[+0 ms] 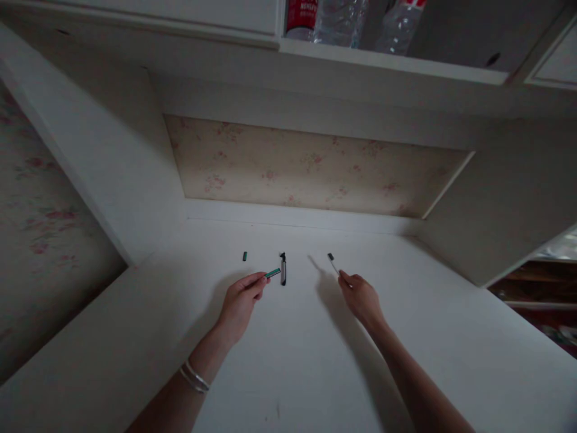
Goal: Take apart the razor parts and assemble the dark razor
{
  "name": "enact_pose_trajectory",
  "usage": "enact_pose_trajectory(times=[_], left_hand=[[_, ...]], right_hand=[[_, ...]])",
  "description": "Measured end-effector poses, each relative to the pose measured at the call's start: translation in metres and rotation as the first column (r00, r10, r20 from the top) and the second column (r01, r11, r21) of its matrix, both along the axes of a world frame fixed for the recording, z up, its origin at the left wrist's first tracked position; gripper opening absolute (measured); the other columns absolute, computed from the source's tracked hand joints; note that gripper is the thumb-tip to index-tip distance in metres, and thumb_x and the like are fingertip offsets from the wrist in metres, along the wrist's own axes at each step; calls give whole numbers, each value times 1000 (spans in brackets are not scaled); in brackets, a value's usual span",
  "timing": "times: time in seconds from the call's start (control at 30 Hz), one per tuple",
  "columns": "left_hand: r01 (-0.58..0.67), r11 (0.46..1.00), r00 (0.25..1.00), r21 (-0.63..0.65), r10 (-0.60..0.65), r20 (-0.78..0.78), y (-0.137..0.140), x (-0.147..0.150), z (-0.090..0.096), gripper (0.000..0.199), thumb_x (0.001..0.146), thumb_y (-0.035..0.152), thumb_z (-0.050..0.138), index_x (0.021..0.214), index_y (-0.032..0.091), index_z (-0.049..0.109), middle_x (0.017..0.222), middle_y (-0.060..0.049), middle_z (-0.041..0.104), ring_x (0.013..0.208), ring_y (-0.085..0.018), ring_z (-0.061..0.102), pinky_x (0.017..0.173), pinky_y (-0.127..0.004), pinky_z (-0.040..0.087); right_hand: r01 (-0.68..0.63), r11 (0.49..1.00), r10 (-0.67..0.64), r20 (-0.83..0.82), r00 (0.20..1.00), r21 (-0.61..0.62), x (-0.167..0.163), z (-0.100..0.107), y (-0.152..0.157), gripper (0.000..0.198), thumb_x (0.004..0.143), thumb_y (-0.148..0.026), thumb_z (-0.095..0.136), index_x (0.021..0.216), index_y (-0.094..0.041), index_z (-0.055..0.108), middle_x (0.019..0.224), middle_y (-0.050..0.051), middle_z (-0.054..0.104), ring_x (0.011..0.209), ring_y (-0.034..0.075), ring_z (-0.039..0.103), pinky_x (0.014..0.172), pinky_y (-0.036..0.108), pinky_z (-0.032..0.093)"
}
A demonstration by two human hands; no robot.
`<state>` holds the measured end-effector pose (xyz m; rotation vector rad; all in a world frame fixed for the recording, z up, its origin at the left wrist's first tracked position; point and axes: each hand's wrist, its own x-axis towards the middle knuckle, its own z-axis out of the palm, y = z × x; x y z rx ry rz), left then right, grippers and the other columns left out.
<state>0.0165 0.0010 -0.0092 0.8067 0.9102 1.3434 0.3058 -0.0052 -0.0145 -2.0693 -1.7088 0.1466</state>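
- Bracelets point(195, 379), thin and pale, circle the left wrist, low in view.
- Tabletop point(293, 349), white and broad, runs under both arms; a faint mark point(278, 410) shows near its close side.
- Left hand point(241, 300) pinches a flat green-and-dark strip point(273, 273) between thumb and fingers, the free end pointing right.
- Right hand point(363, 296) has its fingers closed round the lower part of a thin stick point(334, 263), which leans up and left and ends in a small dark head. Shadows of both hands fall on the white surface.
- Tool point(283, 272), slim and dark with a grey middle and a bent top, lies lengthwise between the hands, just beyond the tip of the strip. Whether strip and tool touch, I cannot tell.
- Block point(244, 256), small, green and dark, lies left of the tool, beyond the left hand and apart from it.
- Ledge point(297, 214), white, crosses the back of the tabletop, between a left side panel point(121, 150) and a right side panel point(491, 204).
- Wallpaper point(311, 174), cream with pink flowers, fills the gap above the ledge.
- Shelf point(392, 61) overhead holds a red-labelled bottle point(301, 18), a clear bottle point(340, 24) and a bottle with a red top point(399, 29).
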Motion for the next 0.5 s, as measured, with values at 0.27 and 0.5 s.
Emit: enact_pose_trajectory(times=[0.27,0.5], left_hand=[[17,1000,1000,-3,-17,-22,-1,1,0,34,58,30,81,87,13,73,76,-6,65,67,-12,48,59,-24,34],[12,1000,999,-7,-12,-31,-2,1,1,36,57,32,81,86,14,73,75,-6,65,66,-12,49,59,-25,33]], right_hand=[[213,964,-186,171,968,-156,40,-15,18,38,95,-24,33,107,-12,67,105,17,59,83,23,63,73,29,45],[263,953,-238,168,957,-151,33,-19,28,38,93,-21,33,105,-11,68,102,19,59,89,26,63,77,32,45]])
